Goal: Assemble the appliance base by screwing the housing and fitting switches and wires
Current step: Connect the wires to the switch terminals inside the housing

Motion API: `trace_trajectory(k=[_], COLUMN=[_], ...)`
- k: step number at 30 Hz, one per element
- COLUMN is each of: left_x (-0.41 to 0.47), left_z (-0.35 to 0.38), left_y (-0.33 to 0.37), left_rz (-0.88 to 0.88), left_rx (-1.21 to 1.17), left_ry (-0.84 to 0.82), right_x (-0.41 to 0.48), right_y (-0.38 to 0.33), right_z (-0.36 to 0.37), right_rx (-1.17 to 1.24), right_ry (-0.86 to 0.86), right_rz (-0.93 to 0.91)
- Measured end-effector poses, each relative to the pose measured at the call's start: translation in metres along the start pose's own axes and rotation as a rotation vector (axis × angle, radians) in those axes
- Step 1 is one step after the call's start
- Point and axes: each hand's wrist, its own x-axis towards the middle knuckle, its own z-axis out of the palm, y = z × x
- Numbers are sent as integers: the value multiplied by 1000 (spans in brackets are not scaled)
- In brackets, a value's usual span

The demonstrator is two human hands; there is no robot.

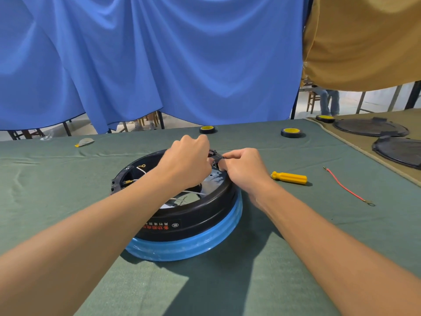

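A round black appliance base [196, 215] with a blue-wrapped lower rim lies upside down on the green table cloth [68, 190]. White wires [142, 171] with ring terminals run inside it. Over its far rim, my left hand [189, 160] and my right hand [243, 166] meet around a small black switch part [215, 154]. Both hands have curled fingers that pinch it from either side. Most of the part is hidden by my fingers.
A yellow-handled screwdriver [290, 177] lies right of the base, and a red wire [346, 187] with ring terminals further right. Two tape rolls [292, 132] sit at the far edge. Black round covers [401, 151] rest on a tan cloth at right. Blue curtain behind.
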Motion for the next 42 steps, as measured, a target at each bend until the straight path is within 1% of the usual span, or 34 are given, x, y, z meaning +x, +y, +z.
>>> trace_trajectory(k=[2, 3, 5, 7, 8, 9, 11, 13, 15, 16, 18, 21, 23, 25, 27, 28, 29, 31, 32, 33, 35, 37, 40, 42], left_x=[-6, -11, -18, -23, -24, -25, -24, -20, -18, -17, -17, -17, -17, -16, -17, -18, -18, -17, -17, -17, -17, -17, -19, -21], left_z=[-7, -9, -10, -4, 1, 4, 9, 10, 12, 13, 14, 14, 14, 13, 12, 12, 12, 11, 10, 9, 8, 7, 4, 1], left_y=[8, 13, 24, 35, 40, 43, 45, 44, 44, 43, 43, 41, 39, 39, 39, 38, 38, 35, 33, 32, 29, 27, 28, 30], left_rz=[18, 37, 72, 133, 183, 234, 287, 288, 292, 302, 314, 307, 291, 282, 267, 248, 226, 177, 153, 134, 102, 80, 81, 85], left_rx=[232, 290, 283, 142, 57, -8, -94, -131, -106, -86, -77, -135, -189, -226, -281, -330, -392, -542, -624, -711, -897, -1029, -1164, -1251], left_ry=[95, 147, 237, 282, 264, 210, 37, -114, -157, -153, -153, -178, -181, -174, -138, -107, -64, 42, 84, 108, 130, 156, 186, 224], right_x=[-2, -2, 3, 13, 18, 22, 24, 21, 18, 18, 19, 23, 22, 18, 15, 14, 12, 2, -7, -14, -23, -29, -33, -34], right_y=[-1, -2, -3, -2, 1, 6, 22, 42, 60, 66, 72, 73, 71, 69, 60, 53, 44, 25, 15, 8, 0, -3, -5, -6], right_z=[-3, -5, -16, -36, -50, -64, -93, -117, -133, -138, -145, -149, -150, -149, -147, -145, -141, -129, -120, -112, -97, -86, -74, -68], right_rx=[-26, -35, 3, 26, -28, -149, -491, -796, -975, -1009, -998, -950, -967, -1060, -1091, -1010, -840, -391, -223, -108, 33, 111, 191, 223], right_ry=[-19, -21, 44, 185, 256, 315, 379, 422, 450, 450, 457, 504, 520, 516, 506, 481, 435, 245, 136, 47, -56, -103, -142, -136], right_rz=[-33, -51, -50, -24, -26, -34, -39, -14, 45, 82, 163, 242, 270, 276, 200, 117, 19, -143, -200, -241, -265, -261, -266, -275])
